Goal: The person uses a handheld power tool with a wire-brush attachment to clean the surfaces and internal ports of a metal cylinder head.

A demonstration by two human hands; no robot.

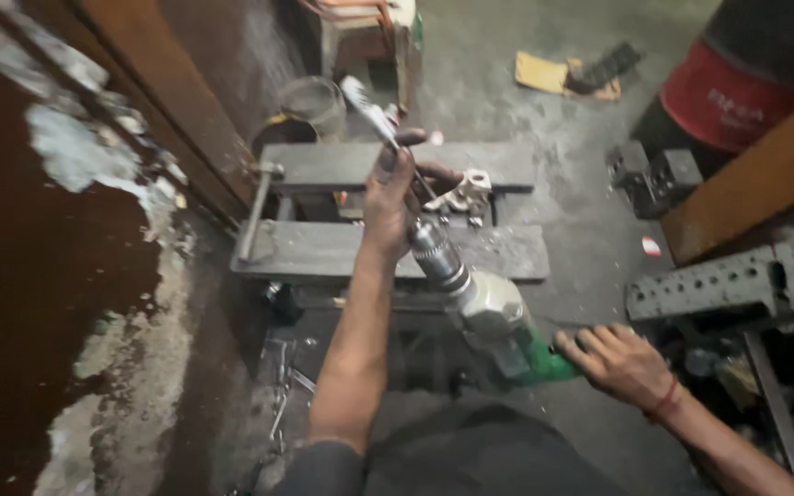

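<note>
My right hand (619, 361) grips the green handle of an electric drill (493, 312), whose grey body and metal chuck (436, 254) point up and away from me. My left hand (390, 195) is closed around a slim metal tool (369, 112), likely a chuck key, held up beside the chuck, with its shiny end sticking out above my fingers. Just past my left hand a small light-coloured metal part (466, 194) rests between the two jaws of a grey steel vise (342, 250).
The vise has a long handle bar (254, 213) on its left. A metal bucket (314, 103) stands behind it by a wooden wall. A perforated steel block (723, 283) lies to the right, dark metal blocks (654, 176) and a red-and-black drum (737, 83) beyond it.
</note>
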